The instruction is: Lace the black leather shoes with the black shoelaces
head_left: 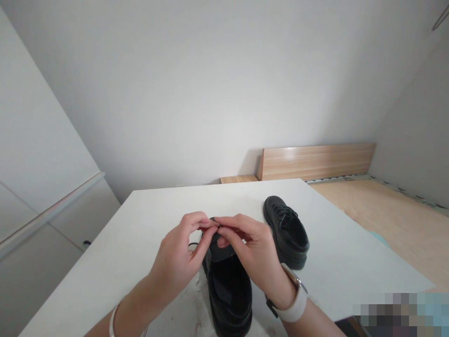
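Observation:
A black shoe (229, 295) stands on the white table in front of me, its opening toward me and its tongue raised. Over its front part, the fingertips of my left hand (184, 245) and my right hand (247, 243) meet in a pinch. Between them is a small dark piece of shoelace (219, 225), mostly covered by the fingers. A loop of black lace shows just beside the left thumb. My hands hide most of the shoe's toe and eyelets. To the right stands a second black shoe (286, 231), laced and tied, with neither hand on it.
The white table (157, 206) has stained marks near its front edge. Behind it is a wooden headboard (315, 161), with a bed (382, 213) at the right. A white cabinet (49, 196) stands on the left. A dark flat object (351, 326) lies at the lower right.

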Available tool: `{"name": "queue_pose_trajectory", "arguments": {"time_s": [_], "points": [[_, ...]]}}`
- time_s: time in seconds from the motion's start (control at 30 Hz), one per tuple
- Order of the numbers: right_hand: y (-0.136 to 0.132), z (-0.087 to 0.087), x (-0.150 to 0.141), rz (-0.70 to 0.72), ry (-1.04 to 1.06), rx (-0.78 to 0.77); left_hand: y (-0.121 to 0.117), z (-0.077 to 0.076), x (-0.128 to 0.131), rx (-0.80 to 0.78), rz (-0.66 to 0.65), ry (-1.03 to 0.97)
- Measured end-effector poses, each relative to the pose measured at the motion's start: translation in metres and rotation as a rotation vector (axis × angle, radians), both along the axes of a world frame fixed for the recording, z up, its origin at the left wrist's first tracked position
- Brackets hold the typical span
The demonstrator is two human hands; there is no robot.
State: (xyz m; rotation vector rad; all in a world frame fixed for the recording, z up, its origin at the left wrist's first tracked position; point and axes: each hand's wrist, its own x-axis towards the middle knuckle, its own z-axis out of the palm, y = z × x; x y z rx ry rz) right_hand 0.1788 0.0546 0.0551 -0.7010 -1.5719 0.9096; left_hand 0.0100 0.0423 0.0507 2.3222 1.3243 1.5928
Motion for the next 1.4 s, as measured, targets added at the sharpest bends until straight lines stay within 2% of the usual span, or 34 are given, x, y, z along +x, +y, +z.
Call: {"name": "queue_pose_trajectory", "arguments": {"time_s": [0.13,0.27,0.37,0.43,0.57,0.67,0.77,0.9,1.03,1.13,1.23,1.3,1.4], "points": [[-0.005,0.001,0.001,-0.073,-0.087,0.167,-0.003,0.001,0.001,-0.016,-0.025,-0.068],[-0.009,0.001,0.002,-0.101,-0.079,0.233,-0.008,0.003,0.003,-0.076,-0.081,-0.135],[-0.010,0.001,0.004,-0.115,-0.052,0.252,-0.004,0.005,0.001,-0.207,-0.196,-0.204],[-0.010,0.002,0.007,-0.131,-0.050,0.265,0.008,0.002,-0.004,-0.344,-0.229,-0.188],[-0.010,0.009,0.010,-0.144,-0.058,0.297,0.046,-0.023,-0.017,-0.612,-0.145,0.135],[-0.012,0.014,0.012,-0.142,-0.065,0.332,0.068,-0.045,-0.026,-0.705,-0.152,0.233],[-0.012,0.016,0.011,-0.131,-0.074,0.361,0.073,-0.055,-0.028,-0.744,-0.169,0.281],[-0.011,0.016,0.010,-0.127,-0.089,0.381,0.070,-0.051,-0.026,-0.765,-0.228,0.301],[-0.007,0.021,0.011,-0.099,-0.137,0.405,0.074,-0.039,-0.026,-0.765,-0.249,0.236],[-0.005,0.036,0.017,-0.104,-0.179,0.464,0.078,-0.024,-0.027,-0.762,-0.254,0.135],[-0.006,0.066,0.028,-0.199,-0.168,0.571,0.079,-0.013,-0.024,-0.792,-0.319,0.026],[-0.008,0.091,0.034,-0.270,-0.149,0.645,0.078,-0.014,-0.017,-0.835,-0.377,-0.024],[-0.010,0.124,0.038,-0.301,-0.170,0.727,0.073,-0.027,-0.004,-0.901,-0.456,-0.050]]}}
